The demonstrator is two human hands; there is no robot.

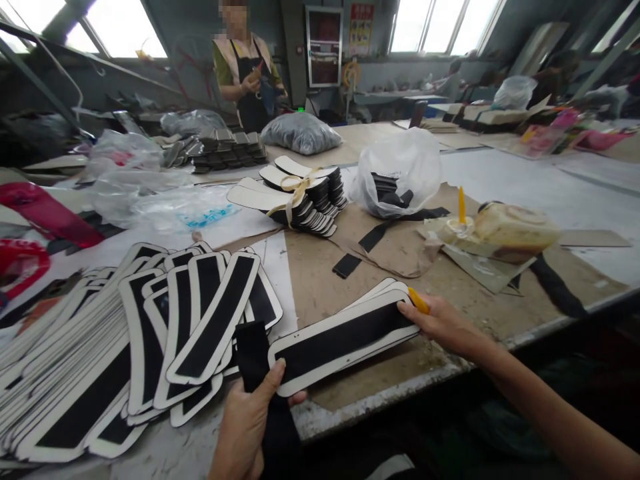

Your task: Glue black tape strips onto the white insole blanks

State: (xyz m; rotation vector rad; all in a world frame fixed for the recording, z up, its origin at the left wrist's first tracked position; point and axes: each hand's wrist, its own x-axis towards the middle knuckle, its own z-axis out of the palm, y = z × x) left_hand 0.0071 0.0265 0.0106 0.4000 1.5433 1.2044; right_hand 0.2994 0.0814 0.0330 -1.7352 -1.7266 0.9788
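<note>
A white-edged panel with a black strip (345, 333) lies at the table's front edge, over other similar panels. My left hand (253, 417) pinches its left end, thumb on top, and a black fabric strap (253, 353) passes through the same hand and hangs below. At the right end, my right hand (440, 320) has its thumb on the panel's corner and holds a yellow tool (419, 301) between its fingers. Many matching panels (215, 320) are fanned out in a pile at the left.
Behind are a tied bundle of panels (300, 193), a plastic bag of black pieces (395, 177), a glue container (520, 230) and loose black straps (373, 237). A person in an apron (255, 87) stands across the table (320, 280).
</note>
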